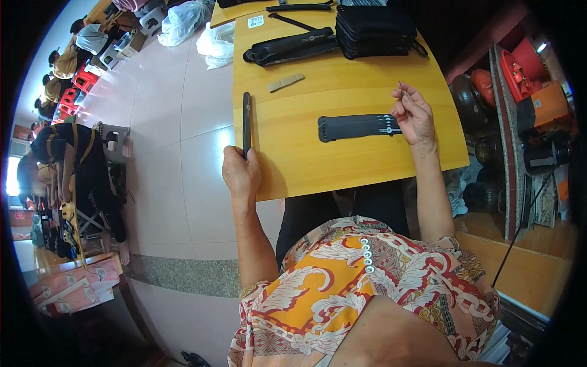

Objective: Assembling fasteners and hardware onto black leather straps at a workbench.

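My left hand (240,172) grips the near end of a long thin black strip (246,119) that lies along the left edge of the yellow wooden table (342,85). My right hand (413,114) is raised over the table's right side, its fingers pinched on a small thin needle-like piece (401,89). Just left of that hand a flat black fabric piece (356,127) lies on the table, with small white marks at its right end.
Farther back lie a small tan strip (285,82), a long black pouch (292,46) and a stack of black pieces (376,30). White plastic bags (215,44) sit on the tiled floor. Several people sit at the far left. Red and orange containers (532,79) crowd the right.
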`<state>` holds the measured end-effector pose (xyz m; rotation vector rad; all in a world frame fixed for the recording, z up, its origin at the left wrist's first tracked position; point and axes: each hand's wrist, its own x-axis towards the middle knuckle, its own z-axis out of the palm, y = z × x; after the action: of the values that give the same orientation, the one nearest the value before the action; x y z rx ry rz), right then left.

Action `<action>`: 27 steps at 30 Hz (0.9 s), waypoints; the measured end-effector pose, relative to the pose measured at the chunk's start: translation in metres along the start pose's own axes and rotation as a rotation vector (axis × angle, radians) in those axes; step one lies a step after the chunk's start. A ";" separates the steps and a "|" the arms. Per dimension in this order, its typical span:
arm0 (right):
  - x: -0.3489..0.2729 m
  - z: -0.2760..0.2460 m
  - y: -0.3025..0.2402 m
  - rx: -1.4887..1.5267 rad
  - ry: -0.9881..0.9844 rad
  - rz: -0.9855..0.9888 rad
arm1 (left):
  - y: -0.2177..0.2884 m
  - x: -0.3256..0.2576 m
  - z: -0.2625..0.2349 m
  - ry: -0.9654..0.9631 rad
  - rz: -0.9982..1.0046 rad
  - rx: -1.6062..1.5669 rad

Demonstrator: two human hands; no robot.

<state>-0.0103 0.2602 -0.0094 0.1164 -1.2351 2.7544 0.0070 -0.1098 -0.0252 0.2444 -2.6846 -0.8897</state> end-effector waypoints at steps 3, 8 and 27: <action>-0.001 0.030 0.005 -0.227 -0.016 0.106 | 0.008 -0.008 -0.006 -0.075 -0.142 -0.223; 0.029 0.094 0.058 -0.945 -0.179 0.065 | 0.021 -0.020 -0.008 -0.350 -0.570 -1.298; -0.018 0.152 0.097 -0.664 -0.303 0.411 | 0.008 -0.028 -0.003 -0.720 -0.768 -1.953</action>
<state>-0.0034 0.0814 0.0181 0.2421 -2.4215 2.5038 0.0338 -0.0981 -0.0245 0.4412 -0.7040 -3.5159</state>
